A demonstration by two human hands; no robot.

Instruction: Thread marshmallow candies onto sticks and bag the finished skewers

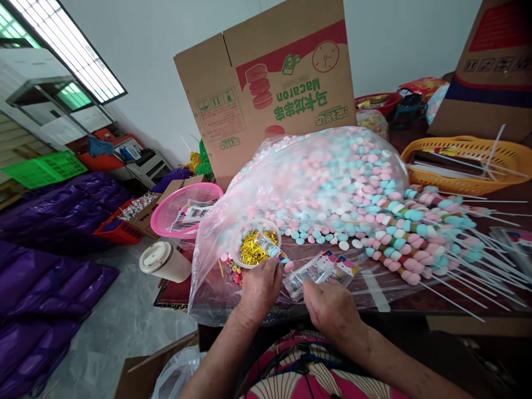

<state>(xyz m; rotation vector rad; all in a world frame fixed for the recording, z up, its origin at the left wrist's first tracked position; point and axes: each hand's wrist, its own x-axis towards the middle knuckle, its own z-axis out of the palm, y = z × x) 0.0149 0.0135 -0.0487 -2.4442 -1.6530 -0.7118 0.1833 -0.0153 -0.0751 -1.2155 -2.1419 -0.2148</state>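
Observation:
My left hand [260, 285] is closed around a candy skewer inside a clear printed wrapper [270, 247], held just over a small bowl of gold twist ties [253, 246]. My right hand [328, 305] rests on the table edge with its fingers pinching a stack of clear printed bags [320, 269]. A pile of finished pastel candy skewers [419, 233] lies to the right, sticks pointing right. Behind it bulges a big clear bag of pink, blue and white candies [324, 172], with loose candies [324, 235] spilled in front.
A "Macaron" cardboard box [266, 83] stands at the back. A pink basket [185, 208] and a lidded cup [164, 260] sit at the left, an orange basket [465, 160] at the right. Purple sacks [45, 260] cover the floor on the left.

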